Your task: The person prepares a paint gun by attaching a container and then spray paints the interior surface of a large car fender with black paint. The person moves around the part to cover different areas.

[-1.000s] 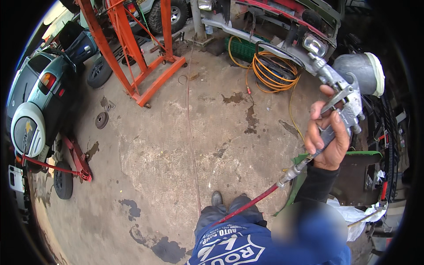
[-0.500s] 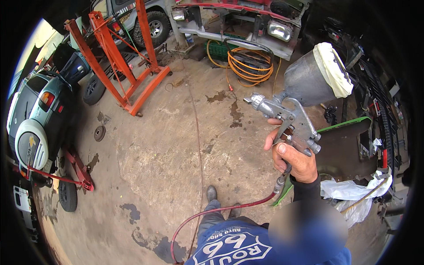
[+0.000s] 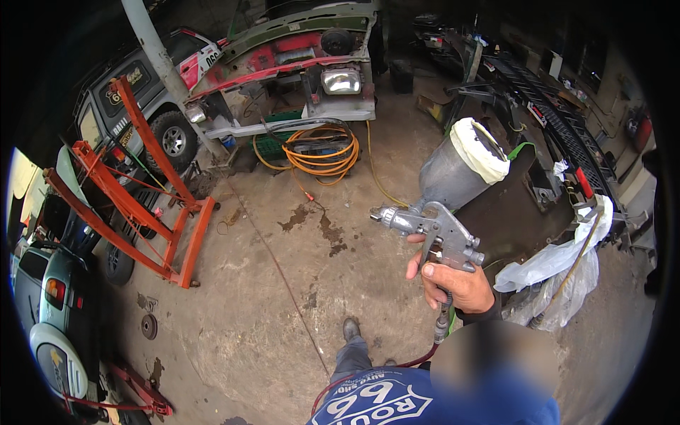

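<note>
My right hand (image 3: 460,285) is wrapped round the grip of a metal spray gun (image 3: 446,230), with fingers at its trigger. The gun's nozzle points left, and a grey cup (image 3: 448,175) stands tilted on top. Pale yellow fabric (image 3: 480,152) covers the rim of the cup. Below the hand, a hose fitting (image 3: 442,322) joins the grip to a dark red air hose (image 3: 421,356), which runs left across my body. My left hand is out of the picture.
An orange wheeled steel frame (image 3: 197,244) stands at left, near a teal vehicle (image 3: 53,283). Coiled orange hose (image 3: 322,168) lies before a stripped vehicle front (image 3: 283,124). Clear plastic sheeting (image 3: 570,273) and black metal parts (image 3: 535,92) are at right. A thin cable (image 3: 280,273) crosses the concrete floor.
My view has swung right and up, so the frame and vehicles sit farther left and lower. The spray gun stays in my right hand, a little left and lower in the picture.
</note>
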The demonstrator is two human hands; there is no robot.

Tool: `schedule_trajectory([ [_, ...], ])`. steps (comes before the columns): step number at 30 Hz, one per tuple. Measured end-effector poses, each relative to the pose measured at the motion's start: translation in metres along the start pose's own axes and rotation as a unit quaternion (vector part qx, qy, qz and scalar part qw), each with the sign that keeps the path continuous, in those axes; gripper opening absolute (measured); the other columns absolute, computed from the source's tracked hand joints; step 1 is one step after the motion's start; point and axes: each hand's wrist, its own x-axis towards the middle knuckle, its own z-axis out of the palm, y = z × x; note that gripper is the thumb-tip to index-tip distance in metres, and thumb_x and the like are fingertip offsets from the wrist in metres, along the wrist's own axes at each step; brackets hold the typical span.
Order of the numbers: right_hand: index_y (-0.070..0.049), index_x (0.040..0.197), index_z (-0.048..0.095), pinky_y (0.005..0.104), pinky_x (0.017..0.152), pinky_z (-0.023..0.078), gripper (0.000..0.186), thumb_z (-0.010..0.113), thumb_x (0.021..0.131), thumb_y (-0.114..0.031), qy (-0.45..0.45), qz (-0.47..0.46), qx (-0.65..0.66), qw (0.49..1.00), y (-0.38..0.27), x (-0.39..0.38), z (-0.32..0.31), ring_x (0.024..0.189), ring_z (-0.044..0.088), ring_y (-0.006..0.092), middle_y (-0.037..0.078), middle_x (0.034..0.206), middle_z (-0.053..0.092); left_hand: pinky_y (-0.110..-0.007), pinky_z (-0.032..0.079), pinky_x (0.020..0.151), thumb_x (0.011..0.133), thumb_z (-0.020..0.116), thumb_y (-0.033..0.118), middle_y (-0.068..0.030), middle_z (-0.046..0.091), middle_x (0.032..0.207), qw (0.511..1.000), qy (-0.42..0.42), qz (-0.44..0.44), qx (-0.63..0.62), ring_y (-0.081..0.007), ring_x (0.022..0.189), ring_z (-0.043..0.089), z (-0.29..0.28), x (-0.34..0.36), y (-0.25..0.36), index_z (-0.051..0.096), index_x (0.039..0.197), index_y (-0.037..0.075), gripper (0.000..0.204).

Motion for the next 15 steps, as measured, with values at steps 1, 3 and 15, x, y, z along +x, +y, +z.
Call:
schedule_trajectory([
  [1,0.004,0.136,0.041,0.0257,0.043,0.044,0.054,0.062,0.089,-0.013,0.012,-0.002,0.026,1.000,0.005,0.008,-0.001,0.047,0.045,0.0080,0.017,0.096,0.062,-0.037,0.055,0.082,0.082,0.070,0.024,-0.0175,0.071,0.098,1.000,-0.007,0.015,-0.005,-0.0295,0.091,0.069,-0.004,0.012,0.008,0.070,0.099,0.000,0.029],
  [3,0.004,0.137,0.040,0.0266,0.043,0.045,0.055,0.061,0.089,-0.011,0.038,-0.008,0.053,0.998,0.012,0.026,-0.003,0.047,0.045,0.0083,0.017,0.097,0.062,-0.037,0.055,0.082,0.082,0.071,0.023,-0.0174,0.071,0.098,0.998,-0.019,0.051,-0.021,-0.0292,0.090,0.069,-0.014,0.038,0.028,0.070,0.100,-0.001,0.029],
  [15,0.001,0.137,0.043,0.0244,0.044,0.042,0.050,0.059,0.090,-0.005,0.175,-0.052,0.069,0.981,0.006,0.107,0.003,0.049,0.044,0.0064,0.014,0.097,0.062,-0.032,0.043,0.101,0.088,0.067,0.022,-0.0142,0.063,0.126,0.896,-0.361,0.238,-0.099,-0.0238,0.117,0.058,-0.050,0.112,0.334,0.061,0.125,-0.001,0.044],
])
